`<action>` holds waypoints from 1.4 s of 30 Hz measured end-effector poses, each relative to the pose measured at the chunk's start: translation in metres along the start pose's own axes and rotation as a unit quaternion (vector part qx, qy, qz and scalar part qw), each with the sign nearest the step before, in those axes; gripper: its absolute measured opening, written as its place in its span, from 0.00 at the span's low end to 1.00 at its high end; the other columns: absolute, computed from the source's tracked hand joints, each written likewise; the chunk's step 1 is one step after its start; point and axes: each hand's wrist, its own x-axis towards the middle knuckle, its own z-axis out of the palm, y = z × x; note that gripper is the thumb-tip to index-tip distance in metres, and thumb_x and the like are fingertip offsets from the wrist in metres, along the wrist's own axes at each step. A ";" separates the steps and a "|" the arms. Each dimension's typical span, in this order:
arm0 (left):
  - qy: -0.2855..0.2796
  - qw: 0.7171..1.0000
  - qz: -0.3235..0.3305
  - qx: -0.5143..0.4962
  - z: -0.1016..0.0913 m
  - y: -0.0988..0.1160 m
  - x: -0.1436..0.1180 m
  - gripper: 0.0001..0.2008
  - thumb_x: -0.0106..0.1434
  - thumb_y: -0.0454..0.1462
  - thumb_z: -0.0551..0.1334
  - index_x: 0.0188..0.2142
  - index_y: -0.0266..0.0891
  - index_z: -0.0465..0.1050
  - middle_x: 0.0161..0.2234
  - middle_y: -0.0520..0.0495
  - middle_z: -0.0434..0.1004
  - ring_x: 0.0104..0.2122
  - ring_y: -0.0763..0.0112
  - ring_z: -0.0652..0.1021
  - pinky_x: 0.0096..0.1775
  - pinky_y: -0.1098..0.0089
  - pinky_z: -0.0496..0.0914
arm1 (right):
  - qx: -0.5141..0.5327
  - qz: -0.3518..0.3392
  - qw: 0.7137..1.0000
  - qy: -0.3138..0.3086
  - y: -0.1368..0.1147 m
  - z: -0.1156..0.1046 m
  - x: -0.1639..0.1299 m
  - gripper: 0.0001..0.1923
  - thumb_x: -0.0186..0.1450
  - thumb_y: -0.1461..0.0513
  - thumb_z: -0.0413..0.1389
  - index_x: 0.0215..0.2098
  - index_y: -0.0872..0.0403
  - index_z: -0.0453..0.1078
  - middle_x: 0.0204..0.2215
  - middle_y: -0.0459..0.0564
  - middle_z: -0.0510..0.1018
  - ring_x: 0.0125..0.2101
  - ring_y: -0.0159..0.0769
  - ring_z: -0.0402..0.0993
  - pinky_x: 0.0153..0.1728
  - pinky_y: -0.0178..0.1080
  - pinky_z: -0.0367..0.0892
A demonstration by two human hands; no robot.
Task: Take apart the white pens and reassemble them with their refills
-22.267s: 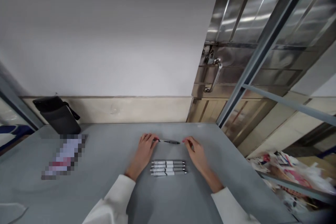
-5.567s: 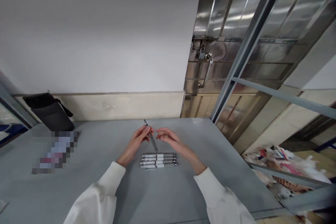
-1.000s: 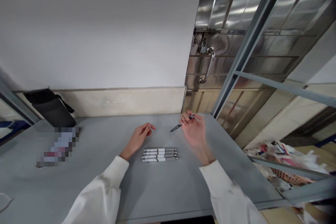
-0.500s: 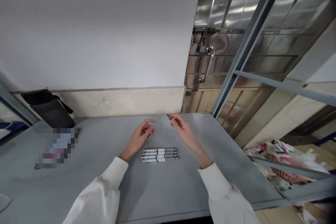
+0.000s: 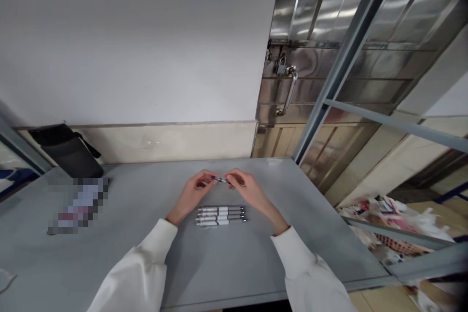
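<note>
Between my two hands, above the back part of the grey table (image 5: 142,253), is a slim dark-and-silver pen (image 5: 220,180). Thumb and fingers of my left hand (image 5: 195,189) pinch its left end. My right hand (image 5: 247,187) has its fingers closed around the other end, which they partly hide. Just below, several white-and-silver pens (image 5: 214,216) lie side by side in a row on the tabletop, their metal tips to the right. Neither hand touches this row.
A black bottle (image 5: 71,151) with a strap leans at the back left, beside a blurred-out flat item (image 5: 78,207). Grey metal posts (image 5: 314,131) rise at the table's right edge. A basket of plastic bags (image 5: 398,234) stands to the right, below table height.
My right hand has moved left with the pen. My left hand, which was open and apart, has closed on the pen's left end. The row of pens has stayed put.
</note>
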 end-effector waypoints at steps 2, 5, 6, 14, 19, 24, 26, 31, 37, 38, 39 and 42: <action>0.021 0.999 -0.015 -0.036 -0.004 -0.004 0.003 0.16 0.62 0.47 0.63 0.43 0.39 0.72 0.35 0.46 0.79 0.32 0.68 0.76 0.33 0.71 0.68 | 0.004 0.016 1.000 0.023 0.005 -0.004 0.002 0.15 0.68 0.50 0.52 0.40 0.50 0.73 0.32 0.47 0.78 0.30 0.35 0.75 0.35 0.39 0.69; 0.044 0.996 -0.023 -0.078 -0.012 -0.008 0.008 0.16 0.62 0.47 0.63 0.41 0.39 0.69 0.33 0.47 0.78 0.31 0.70 0.74 0.31 0.72 0.68 | 0.020 0.027 0.998 0.050 0.010 -0.010 0.005 0.14 0.66 0.50 0.55 0.40 0.50 0.74 0.34 0.47 0.78 0.32 0.36 0.76 0.39 0.40 0.69; 0.046 0.995 -0.022 -0.080 -0.014 -0.008 0.009 0.15 0.62 0.47 0.63 0.40 0.39 0.68 0.32 0.48 0.77 0.30 0.70 0.74 0.31 0.72 0.68 | 0.025 0.028 0.998 0.052 0.011 -0.011 0.006 0.14 0.66 0.50 0.56 0.40 0.50 0.74 0.34 0.47 0.78 0.33 0.36 0.76 0.40 0.40 0.69; 0.009 1.000 -0.016 0.016 -0.023 0.000 0.003 0.15 0.64 0.49 0.60 0.36 0.39 0.72 0.29 0.50 0.75 0.31 0.70 0.74 0.37 0.71 0.67 | -0.016 0.033 0.999 0.005 0.016 -0.014 0.002 0.17 0.68 0.51 0.52 0.41 0.53 0.75 0.33 0.48 0.78 0.32 0.35 0.73 0.38 0.37 0.67; -0.102 0.990 -0.047 0.086 -0.035 0.003 -0.004 0.17 0.63 0.49 0.60 0.41 0.41 0.77 0.39 0.47 0.80 0.39 0.63 0.76 0.41 0.67 0.68 | -0.053 0.052 0.994 -0.074 0.016 -0.013 -0.005 0.17 0.66 0.51 0.54 0.38 0.55 0.76 0.31 0.49 0.79 0.32 0.37 0.73 0.37 0.37 0.66; -0.184 0.972 -0.052 0.138 -0.046 0.001 -0.011 0.16 0.61 0.50 0.61 0.40 0.43 0.80 0.37 0.48 0.79 0.37 0.63 0.75 0.40 0.66 0.68 | -0.074 0.058 0.985 -0.142 0.013 -0.013 -0.012 0.16 0.64 0.51 0.57 0.36 0.54 0.78 0.31 0.49 0.80 0.33 0.38 0.74 0.35 0.36 0.65; -0.207 0.968 -0.045 0.136 -0.048 -0.001 -0.012 0.15 0.60 0.49 0.63 0.39 0.44 0.80 0.39 0.48 0.78 0.39 0.63 0.75 0.42 0.66 0.68 | -0.091 0.052 0.982 -0.160 0.012 -0.013 -0.014 0.15 0.64 0.51 0.57 0.36 0.54 0.78 0.30 0.48 0.79 0.32 0.37 0.73 0.34 0.35 0.65; -0.249 0.959 -0.036 0.132 -0.052 -0.003 -0.013 0.14 0.61 0.48 0.64 0.39 0.43 0.80 0.40 0.47 0.76 0.41 0.64 0.75 0.43 0.67 0.67 | -0.135 0.027 0.974 -0.183 0.008 -0.012 -0.014 0.15 0.64 0.52 0.57 0.33 0.54 0.78 0.31 0.49 0.79 0.32 0.36 0.72 0.34 0.35 0.65; -0.249 0.960 -0.027 0.127 -0.052 -0.007 -0.014 0.12 0.59 0.47 0.66 0.38 0.43 0.80 0.40 0.48 0.75 0.42 0.64 0.74 0.44 0.67 0.67 | -0.147 0.014 0.973 -0.178 0.008 -0.011 -0.013 0.14 0.66 0.52 0.56 0.33 0.53 0.78 0.31 0.48 0.78 0.33 0.37 0.72 0.35 0.36 0.65; -0.247 0.960 -0.025 0.126 -0.052 -0.008 -0.014 0.12 0.59 0.47 0.66 0.37 0.43 0.79 0.39 0.48 0.75 0.41 0.65 0.74 0.44 0.67 0.67 | -0.146 0.016 0.974 -0.176 0.008 -0.011 -0.013 0.15 0.66 0.52 0.56 0.33 0.53 0.77 0.31 0.48 0.78 0.33 0.37 0.72 0.34 0.36 0.64; -0.245 0.961 -0.023 0.126 -0.051 -0.009 -0.014 0.12 0.58 0.47 0.66 0.36 0.43 0.79 0.39 0.48 0.75 0.41 0.65 0.74 0.44 0.68 0.67 | -0.145 0.020 0.974 -0.171 0.008 -0.011 -0.013 0.15 0.66 0.52 0.55 0.33 0.53 0.77 0.30 0.48 0.78 0.32 0.37 0.71 0.34 0.36 0.64; -0.232 0.963 -0.024 0.135 -0.050 -0.008 -0.014 0.12 0.60 0.48 0.65 0.34 0.42 0.79 0.38 0.48 0.75 0.40 0.66 0.74 0.43 0.69 0.67 | -0.149 0.031 0.975 -0.165 0.006 -0.010 -0.013 0.15 0.67 0.53 0.55 0.33 0.53 0.77 0.30 0.48 0.78 0.33 0.36 0.71 0.35 0.35 0.64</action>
